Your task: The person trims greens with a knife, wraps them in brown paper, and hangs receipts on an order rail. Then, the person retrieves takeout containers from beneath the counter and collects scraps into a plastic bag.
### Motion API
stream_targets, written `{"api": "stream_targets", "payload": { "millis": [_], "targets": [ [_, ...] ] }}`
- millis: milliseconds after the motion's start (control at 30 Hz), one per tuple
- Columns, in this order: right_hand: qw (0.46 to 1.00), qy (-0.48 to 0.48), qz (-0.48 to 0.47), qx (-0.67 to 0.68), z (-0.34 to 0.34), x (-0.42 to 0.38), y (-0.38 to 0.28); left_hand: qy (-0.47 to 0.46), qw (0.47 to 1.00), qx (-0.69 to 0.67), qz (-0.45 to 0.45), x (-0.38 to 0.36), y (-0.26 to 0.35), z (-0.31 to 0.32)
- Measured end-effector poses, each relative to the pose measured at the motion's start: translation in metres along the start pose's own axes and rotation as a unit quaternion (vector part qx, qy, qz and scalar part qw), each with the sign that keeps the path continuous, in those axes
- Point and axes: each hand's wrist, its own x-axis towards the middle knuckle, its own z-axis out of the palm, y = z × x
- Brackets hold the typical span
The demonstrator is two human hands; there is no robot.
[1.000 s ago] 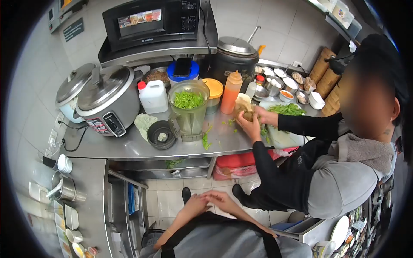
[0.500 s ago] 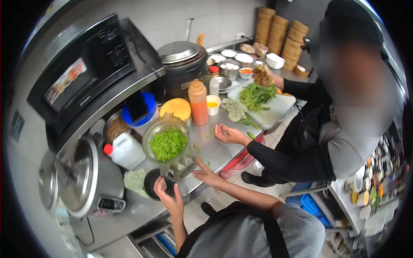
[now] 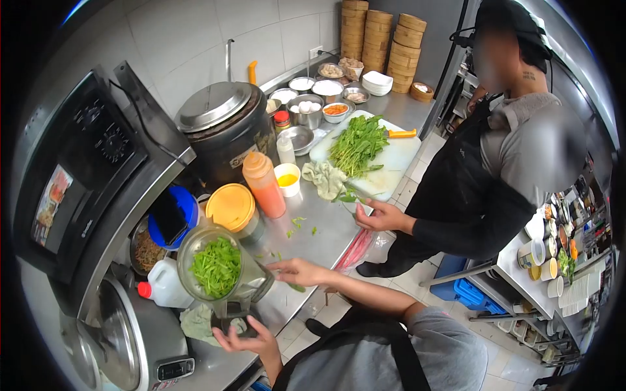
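Note:
A clear blender jug [image 3: 251, 277] with chopped green leaves [image 3: 216, 267] inside stands near the counter's front edge, its mouth facing up toward me. My right hand [image 3: 300, 272] is at the jug's handle side, fingers stretched out with their tips by the handle. Just below the jug, my left hand [image 3: 251, 339] has its fingers spread beside the dark blender base, which is mostly hidden under the jug. A green cloth [image 3: 199, 326] lies partly under that base. Small leaf scraps [image 3: 297, 222] dot the steel counter [image 3: 313, 244].
A co-worker's hand [image 3: 381, 216] is right of the jug, near a leafy bunch [image 3: 357, 146] on a cutting board [image 3: 398, 163] with an orange-handled knife [image 3: 401, 133]. Left are a white jug [image 3: 168, 285] and a cooker [image 3: 124, 332]. Behind stand an orange sauce bottle [image 3: 264, 186] and a yellow-lidded tub [image 3: 230, 207].
The view has shifted. My right hand has come closer to the jug's handle. The co-worker's other hand, with its brown-rooted bunch, has left the board and the knife handle shows more.

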Motion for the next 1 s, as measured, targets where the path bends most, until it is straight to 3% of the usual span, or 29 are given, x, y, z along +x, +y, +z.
{"api": "stream_targets", "payload": {
  "millis": [67,100,167,233,367,500,567,633,733,867,1000],
  "targets": [
    [0.996,0.035,-0.073,-0.030,-0.040,0.002,-0.007,0.000,0.985,-0.117,0.127,-0.011,0.012,0.021],
    [0.996,0.054,-0.057,-0.052,-0.061,0.002,-0.025,-0.019,0.970,-0.169,0.176,-0.012,0.031,0.032],
    [0.991,0.093,-0.029,-0.096,-0.103,0.003,-0.068,-0.082,0.939,-0.272,0.196,-0.031,0.063,0.075],
    [0.985,0.126,-0.092,-0.068,-0.142,0.020,-0.073,-0.238,0.901,-0.307,0.192,-0.052,0.092,0.116],
    [0.971,0.167,-0.167,-0.021,-0.232,0.061,-0.105,-0.361,0.854,-0.325,0.189,-0.082,0.139,0.199],
    [0.949,0.209,-0.233,0.041,-0.344,0.164,-0.108,-0.475,0.818,-0.250,0.206,-0.097,0.144,0.231],
    [0.948,0.261,-0.183,0.016,-0.379,0.215,-0.121,-0.519,0.798,-0.204,0.230,-0.095,0.147,0.231],
    [0.944,0.273,-0.162,-0.086,-0.415,0.293,-0.094,-0.534,0.785,-0.154,0.273,-0.094,0.146,0.232],
    [0.923,0.287,-0.128,-0.222,-0.438,0.380,-0.067,-0.499,0.817,-0.099,0.273,-0.104,0.148,0.237],
    [0.903,0.340,-0.030,-0.261,-0.458,0.477,-0.054,-0.493,0.835,-0.100,0.224,-0.139,0.132,0.250],
    [0.873,0.424,-0.073,-0.229,-0.479,0.543,-0.047,-0.492,0.844,-0.137,0.164,-0.120,0.138,0.259]
  ]
}}
